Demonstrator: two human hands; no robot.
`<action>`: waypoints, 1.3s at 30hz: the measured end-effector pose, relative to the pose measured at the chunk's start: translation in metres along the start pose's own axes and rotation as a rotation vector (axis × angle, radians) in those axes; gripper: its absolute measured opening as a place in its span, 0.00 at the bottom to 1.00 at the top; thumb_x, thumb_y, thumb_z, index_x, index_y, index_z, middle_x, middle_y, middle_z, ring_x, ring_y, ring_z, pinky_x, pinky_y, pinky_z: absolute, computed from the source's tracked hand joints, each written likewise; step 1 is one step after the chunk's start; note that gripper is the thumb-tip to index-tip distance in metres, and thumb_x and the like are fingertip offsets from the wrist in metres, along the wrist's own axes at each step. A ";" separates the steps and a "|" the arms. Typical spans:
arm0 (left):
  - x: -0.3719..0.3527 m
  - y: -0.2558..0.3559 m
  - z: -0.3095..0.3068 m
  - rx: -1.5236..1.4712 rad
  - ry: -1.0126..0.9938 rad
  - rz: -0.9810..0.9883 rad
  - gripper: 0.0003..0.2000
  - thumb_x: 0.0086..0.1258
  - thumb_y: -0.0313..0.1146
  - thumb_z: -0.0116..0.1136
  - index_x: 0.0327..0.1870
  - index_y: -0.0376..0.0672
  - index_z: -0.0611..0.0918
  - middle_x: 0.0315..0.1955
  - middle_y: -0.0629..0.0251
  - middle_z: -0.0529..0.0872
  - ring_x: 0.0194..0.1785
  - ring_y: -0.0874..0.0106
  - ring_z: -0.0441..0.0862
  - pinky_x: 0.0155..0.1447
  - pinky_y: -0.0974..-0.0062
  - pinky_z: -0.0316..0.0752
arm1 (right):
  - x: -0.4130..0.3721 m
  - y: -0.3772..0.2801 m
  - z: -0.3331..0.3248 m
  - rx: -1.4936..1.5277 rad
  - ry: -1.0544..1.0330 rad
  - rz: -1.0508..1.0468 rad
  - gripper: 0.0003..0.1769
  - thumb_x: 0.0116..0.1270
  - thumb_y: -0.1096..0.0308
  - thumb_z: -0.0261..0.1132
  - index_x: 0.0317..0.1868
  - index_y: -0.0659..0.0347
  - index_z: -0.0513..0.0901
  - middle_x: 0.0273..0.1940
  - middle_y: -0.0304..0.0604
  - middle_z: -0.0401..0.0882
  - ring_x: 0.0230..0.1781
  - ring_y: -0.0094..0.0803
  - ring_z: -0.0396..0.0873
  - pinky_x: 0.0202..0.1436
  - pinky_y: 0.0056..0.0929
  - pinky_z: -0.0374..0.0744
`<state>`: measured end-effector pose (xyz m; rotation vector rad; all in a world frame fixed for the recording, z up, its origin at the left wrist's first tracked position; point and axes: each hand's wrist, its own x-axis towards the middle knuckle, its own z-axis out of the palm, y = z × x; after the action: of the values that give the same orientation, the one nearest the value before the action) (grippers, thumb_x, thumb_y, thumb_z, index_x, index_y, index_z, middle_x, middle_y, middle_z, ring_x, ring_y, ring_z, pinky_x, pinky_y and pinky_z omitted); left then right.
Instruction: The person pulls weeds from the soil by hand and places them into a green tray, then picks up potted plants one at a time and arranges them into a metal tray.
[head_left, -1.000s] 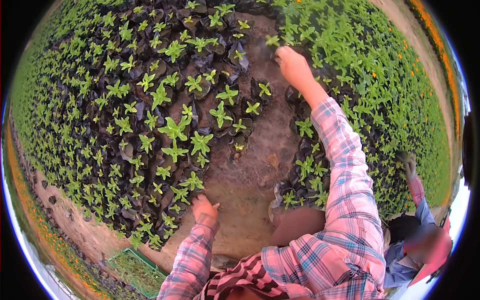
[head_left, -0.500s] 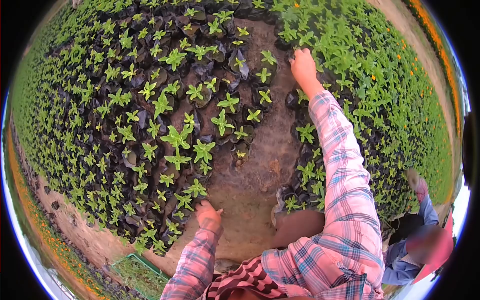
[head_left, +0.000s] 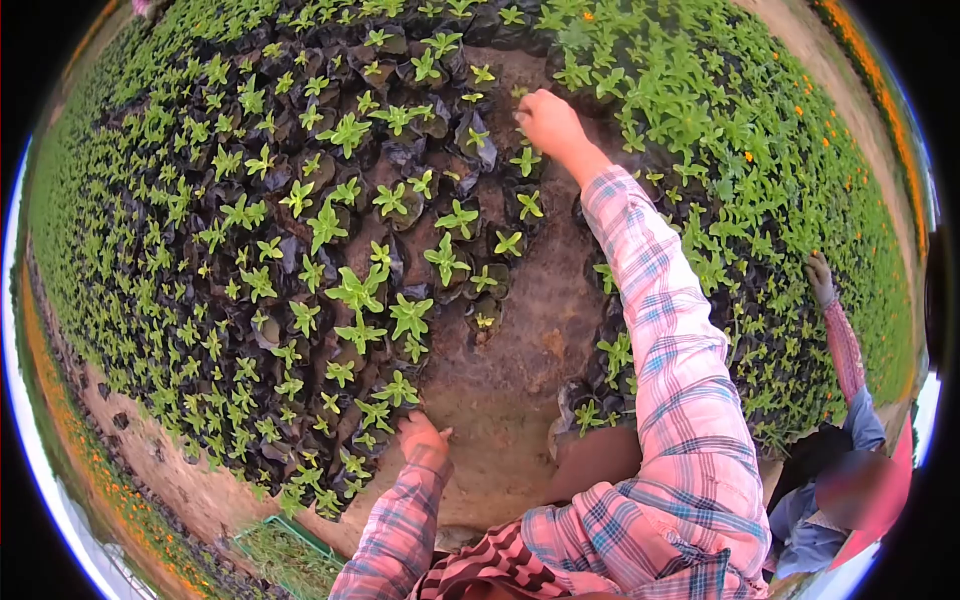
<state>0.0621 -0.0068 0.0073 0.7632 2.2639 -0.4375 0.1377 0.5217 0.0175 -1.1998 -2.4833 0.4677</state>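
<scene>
My right hand (head_left: 552,126) is stretched forward over the far end of the bare soil strip, with its fingers curled down beside a small seedling (head_left: 519,91). Whatever lies under those fingertips is hidden. Low in the view, my left hand (head_left: 423,438) is at the near edge of the left block of seedlings, its thumb apart from the fingers. A leafy seedling (head_left: 398,389) grows just beyond it in a black plastic bag. Many more green seedlings (head_left: 357,290) stand in black bags (head_left: 397,262) around both hands.
Bare soil (head_left: 535,300) runs between the seedling blocks. Denser plants (head_left: 690,110) with orange flowers fill the right side. A co-worker (head_left: 835,510) crouches at lower right, one gloved hand (head_left: 820,278) among the plants. A green crate (head_left: 290,550) sits at lower left.
My right hand has moved left from the right block's edge to above the soil strip's far end. My left hand has barely shifted. The co-worker's gloved hand has reached farther up into the plants.
</scene>
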 end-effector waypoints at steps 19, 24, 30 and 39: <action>0.001 0.002 0.002 0.011 -0.031 -0.047 0.39 0.48 0.48 0.74 0.57 0.40 0.65 0.51 0.47 0.71 0.54 0.48 0.73 0.56 0.58 0.72 | 0.021 0.002 -0.029 0.041 0.541 0.085 0.08 0.56 0.67 0.62 0.30 0.64 0.77 0.31 0.51 0.77 0.37 0.49 0.76 0.43 0.42 0.75; 0.011 -0.002 0.008 0.029 -0.113 -0.078 0.41 0.47 0.48 0.74 0.58 0.39 0.64 0.52 0.47 0.70 0.54 0.48 0.73 0.55 0.57 0.72 | 0.061 -0.003 -0.002 -0.222 0.254 0.146 0.10 0.57 0.63 0.61 0.35 0.59 0.81 0.35 0.49 0.81 0.39 0.45 0.79 0.45 0.41 0.78; 0.006 -0.001 0.012 0.031 -0.052 -0.074 0.41 0.45 0.50 0.75 0.56 0.40 0.66 0.51 0.48 0.71 0.54 0.50 0.73 0.54 0.59 0.74 | 0.048 0.009 -0.001 0.101 0.483 0.479 0.14 0.62 0.64 0.59 0.47 0.60 0.78 0.42 0.55 0.81 0.45 0.50 0.80 0.49 0.43 0.77; 0.004 0.002 0.008 0.024 -0.049 -0.073 0.39 0.45 0.48 0.75 0.55 0.39 0.66 0.49 0.49 0.71 0.53 0.50 0.74 0.53 0.59 0.73 | 0.051 0.066 0.014 -0.082 0.418 0.388 0.12 0.59 0.62 0.61 0.37 0.62 0.81 0.35 0.61 0.81 0.41 0.54 0.80 0.48 0.47 0.77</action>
<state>0.0645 -0.0077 -0.0012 0.6763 2.2502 -0.5126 0.1466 0.5989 -0.0156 -1.6308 -1.9391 0.1817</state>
